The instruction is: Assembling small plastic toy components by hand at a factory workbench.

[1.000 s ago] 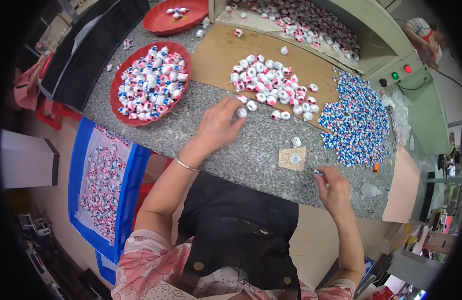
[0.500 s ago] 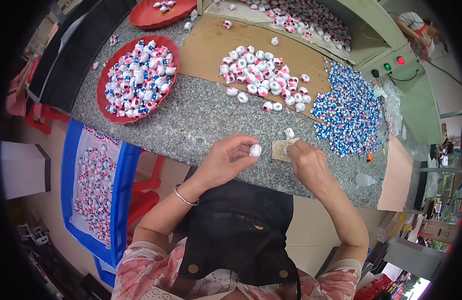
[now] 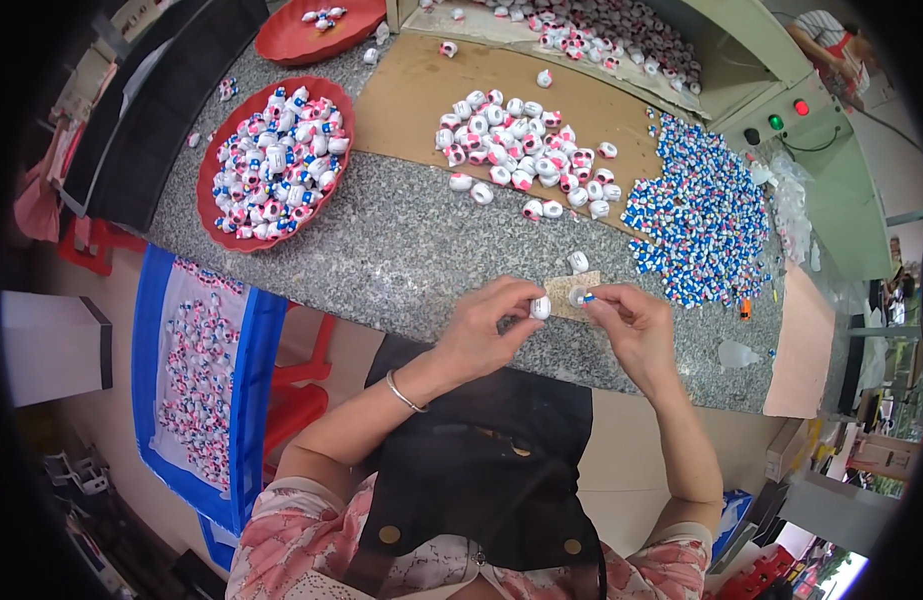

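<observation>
Between thumb and fingers of my left hand (image 3: 489, 325) is a small white figurine head (image 3: 540, 308). Close by on the right, my right hand (image 3: 636, 325) pinches a tiny blue-and-white figurine body (image 3: 587, 298). The two pieces are a short gap apart. Both hands are over the near edge of the speckled stone worktop, at a small tan pad (image 3: 561, 286). Just behind the pad lies another white head (image 3: 578, 262). Farther back is a loose pile of white-and-pink heads (image 3: 521, 140), and to its right a wide heap of small blue-and-white bodies (image 3: 696, 215).
Joined figurines fill a red bowl (image 3: 206, 190) at the left; a second red dish (image 3: 281, 45) stands behind it. A green machine cabinet (image 3: 831, 170) borders the back right. A blue tray (image 3: 146, 380) of figurines sits lower left. A clear dropper bottle (image 3: 737, 354) lies at the right.
My left hand has moved right with the white head, toward the pad. My right hand has turned, and the small blue-and-white body now shows at its fingertips.
</observation>
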A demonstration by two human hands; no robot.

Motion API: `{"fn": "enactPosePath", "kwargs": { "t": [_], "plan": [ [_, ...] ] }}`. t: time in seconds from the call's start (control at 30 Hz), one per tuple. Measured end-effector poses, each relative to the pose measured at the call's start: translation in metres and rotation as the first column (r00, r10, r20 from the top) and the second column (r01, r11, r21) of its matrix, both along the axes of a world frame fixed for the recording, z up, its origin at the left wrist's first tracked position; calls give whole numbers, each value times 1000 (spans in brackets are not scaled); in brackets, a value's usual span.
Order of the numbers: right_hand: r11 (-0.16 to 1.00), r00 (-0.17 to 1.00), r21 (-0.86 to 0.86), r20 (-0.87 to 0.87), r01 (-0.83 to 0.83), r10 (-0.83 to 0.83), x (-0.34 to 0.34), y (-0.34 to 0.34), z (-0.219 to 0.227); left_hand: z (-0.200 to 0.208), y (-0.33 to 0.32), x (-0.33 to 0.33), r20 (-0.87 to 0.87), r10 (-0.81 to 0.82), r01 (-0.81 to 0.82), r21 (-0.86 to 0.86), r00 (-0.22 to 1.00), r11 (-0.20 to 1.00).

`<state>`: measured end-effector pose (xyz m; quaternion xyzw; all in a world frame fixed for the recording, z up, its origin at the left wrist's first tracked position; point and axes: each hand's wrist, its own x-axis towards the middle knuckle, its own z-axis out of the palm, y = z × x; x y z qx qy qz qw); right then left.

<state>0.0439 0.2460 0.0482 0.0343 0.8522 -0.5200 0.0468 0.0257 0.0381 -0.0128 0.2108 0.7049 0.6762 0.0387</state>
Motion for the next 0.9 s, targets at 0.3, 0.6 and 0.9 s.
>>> {"fn": "enactPosePath", "kwargs": {
  "t": [0.3,0.6,0.9],
  "plan": [
    [986,986,13,-21,-165,165,18,-8,20,8,-5,-8,80,-376,368,97,923,925],
    [978,952,46,-221,-205,210,24,-23,16,19,-12,-3,358,-507,415,305,784,857],
    [939,923,343,-361,-6,138,-11,18,-17,53,-84,-41,16,-7,10,-153,1000,988]
  ]
}}
